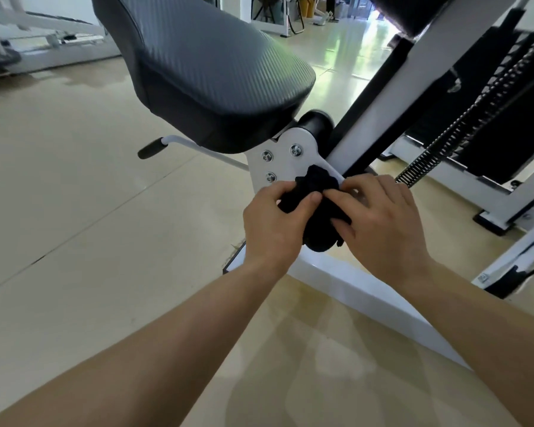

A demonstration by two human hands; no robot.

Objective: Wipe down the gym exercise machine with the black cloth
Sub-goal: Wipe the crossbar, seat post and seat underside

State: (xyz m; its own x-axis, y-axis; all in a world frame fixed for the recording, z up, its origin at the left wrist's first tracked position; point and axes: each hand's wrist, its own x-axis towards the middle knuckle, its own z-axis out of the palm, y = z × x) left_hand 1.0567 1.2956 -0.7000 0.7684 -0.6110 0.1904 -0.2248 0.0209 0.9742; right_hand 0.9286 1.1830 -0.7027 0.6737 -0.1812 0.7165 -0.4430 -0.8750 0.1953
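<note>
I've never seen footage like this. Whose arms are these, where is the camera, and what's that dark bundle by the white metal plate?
There is no robot here. A person wears one wide-angle camera on the head, looking forward and down, so the two bare arms reaching in from the bottom are that person's own.

The left hand and right hand together hold a bunched black cloth. It is pressed against the white bracket, the plate with three bolts that sits under the padded black seat of a gym machine.

A black-tipped lever sticks out to the left below the seat. The machine's white base beam lies on the beige floor.
</note>
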